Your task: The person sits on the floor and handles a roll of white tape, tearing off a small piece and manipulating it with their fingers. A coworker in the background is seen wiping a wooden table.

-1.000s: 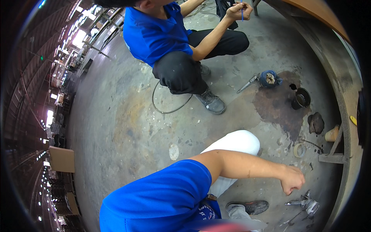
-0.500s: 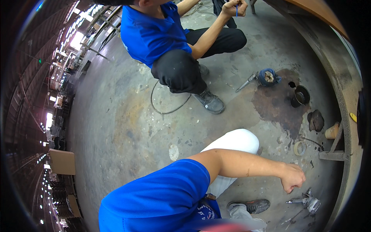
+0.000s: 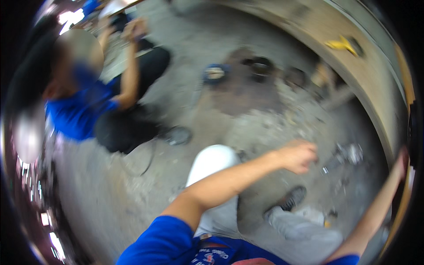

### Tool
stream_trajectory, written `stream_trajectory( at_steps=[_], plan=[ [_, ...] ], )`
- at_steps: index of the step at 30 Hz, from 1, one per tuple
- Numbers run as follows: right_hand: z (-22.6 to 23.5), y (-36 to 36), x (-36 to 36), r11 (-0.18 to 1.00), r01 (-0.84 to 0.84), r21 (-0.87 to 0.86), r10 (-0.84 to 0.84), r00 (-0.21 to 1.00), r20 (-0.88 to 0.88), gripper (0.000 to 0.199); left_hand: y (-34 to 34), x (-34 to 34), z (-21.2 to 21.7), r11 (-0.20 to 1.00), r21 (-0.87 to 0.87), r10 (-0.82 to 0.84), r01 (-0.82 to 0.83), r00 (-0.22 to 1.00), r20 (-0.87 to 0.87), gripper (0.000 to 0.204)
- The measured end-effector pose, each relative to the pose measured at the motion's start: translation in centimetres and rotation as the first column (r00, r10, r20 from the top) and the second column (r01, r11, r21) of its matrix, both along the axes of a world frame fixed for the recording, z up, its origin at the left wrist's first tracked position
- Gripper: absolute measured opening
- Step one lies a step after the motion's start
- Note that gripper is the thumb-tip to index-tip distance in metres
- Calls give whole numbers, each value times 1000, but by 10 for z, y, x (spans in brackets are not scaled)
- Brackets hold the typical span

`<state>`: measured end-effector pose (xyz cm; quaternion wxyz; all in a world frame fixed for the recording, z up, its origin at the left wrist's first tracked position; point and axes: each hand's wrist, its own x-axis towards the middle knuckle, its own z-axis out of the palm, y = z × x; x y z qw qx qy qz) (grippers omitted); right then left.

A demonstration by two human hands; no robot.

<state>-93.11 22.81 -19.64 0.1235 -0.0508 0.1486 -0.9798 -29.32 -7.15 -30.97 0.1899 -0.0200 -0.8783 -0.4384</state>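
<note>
My left hand (image 3: 300, 157) is held out above the floor, its fingers curled in a loose fist. Whatever it holds, if anything, is hidden. Beside it on the floor lies a metal spray gun (image 3: 351, 153), blurred and apart from the hand. My right hand (image 3: 402, 162) is raised at the far right, by the edge of the wooden bench (image 3: 375, 119). Blur and the picture's rim hide its fingers.
Another person in a blue shirt (image 3: 81, 112) squats at the left, hands raised. A blue container (image 3: 215, 73) and a dark pot (image 3: 260, 67) stand by a brown floor stain (image 3: 247, 99). A yellow object (image 3: 342, 45) lies on the bench's ledge.
The view has swung to the right, so the scene shifts left and blurs. My right arm has come into view at the right. My left hand stays curled near the spray gun.
</note>
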Motion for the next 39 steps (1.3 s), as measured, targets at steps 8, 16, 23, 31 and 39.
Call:
stream_trajectory(
  at_steps=[8, 16, 23, 31, 39],
  plan=[
    [-42, -5, -35, 934, 139, 330, -144, 989, -10, 55, -17, 18, 26, 998, -27, 59, -58, 996, 60, 17],
    [-76, -184, 104, 275, 83, 958, 263, 952, -158, 48, -17, -3, 27, 846, 444, 322, -296, 946, 16, 14],
    [34, -281, 342, 263, 352, 898, 946, 90, -312, 22, -5, -35, 25, 312, 945, 291, -101, 957, 6, 12],
    [23, -269, 423, 250, 379, 891, 968, -79, -238, 27, -13, -19, 23, 768, 442, 504, -463, 863, 28, 10],
    [-26, -247, 413, 195, 211, 958, 981, -36, -192, 39, -17, -17, 19, 746, 500, 481, -440, 875, 53, 9]
  ],
)
